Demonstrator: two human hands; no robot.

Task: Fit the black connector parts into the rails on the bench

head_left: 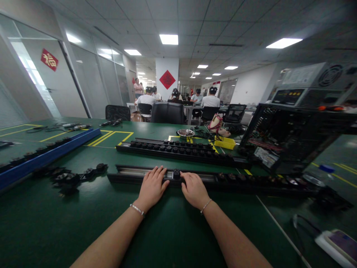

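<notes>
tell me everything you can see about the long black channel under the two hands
The channel is long, straight and narrow, with raised black walls and a shiny, pale inner strip visible toward its left end; whether it is metal or plastic is unclear. It lies crosswise on the green table, open side up. One black block sits in it between the hands, with a row of dark blocks farther right. The left hand and right hand lie over it.
</notes>
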